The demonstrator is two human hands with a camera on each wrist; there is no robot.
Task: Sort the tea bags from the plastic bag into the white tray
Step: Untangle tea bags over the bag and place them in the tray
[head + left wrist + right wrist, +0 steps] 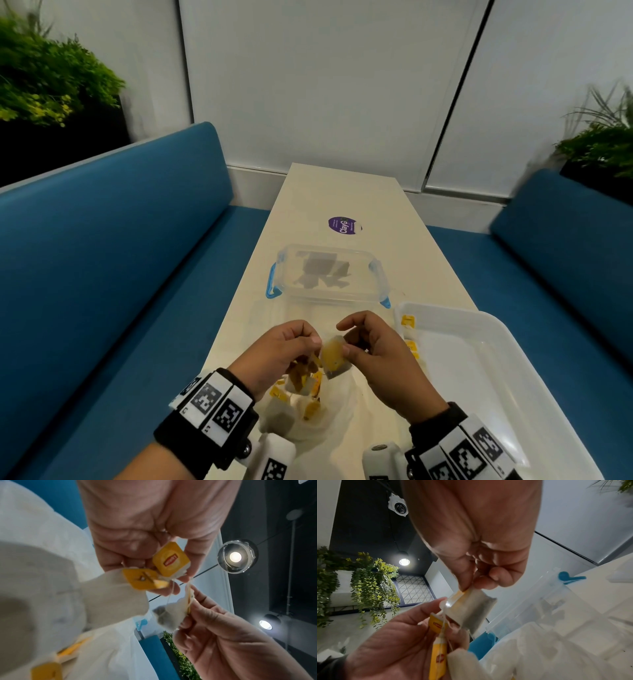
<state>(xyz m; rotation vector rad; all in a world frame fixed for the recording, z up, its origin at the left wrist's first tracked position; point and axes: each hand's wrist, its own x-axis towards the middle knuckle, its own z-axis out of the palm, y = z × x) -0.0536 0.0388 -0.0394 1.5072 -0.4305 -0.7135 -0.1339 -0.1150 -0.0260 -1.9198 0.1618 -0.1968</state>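
White wall panels close off the far end of a booth, with blue seats point(113, 260) down both sides and plants point(44, 75) above the backrests. Between the seats runs a long pale bench point(424, 260), bearing a round purple sticker point(344, 225) towards its far end.

On the near right of the bench lies the white tray point(496, 363), its right part reaching past the bench edge. Several tea bags with yellow tags lie along its left wall point(408, 321). Beyond the hands stands a clear tub point(327, 274) with blue clips; dark shapes show through it, but what they are cannot be told.

Nearest the camera, the plastic bag point(301, 416) lies crumpled on the bench under the hands, with more tea bags and yellow tags heaped in it.

Both hands are raised just above that bag, close together. The left hand point(277, 353) has its fingers curled and pinches a bunch of yellow tags point(170, 559) and strings, from which tea bags hang. The right hand point(380, 356) pinches the top edge of one tea bag point(334, 356) between thumb and forefinger, holding it between the two hands. In the wrist views a thin string point(171, 593) runs from this tea bag to the bunch in the left hand, so the two are joined by it.
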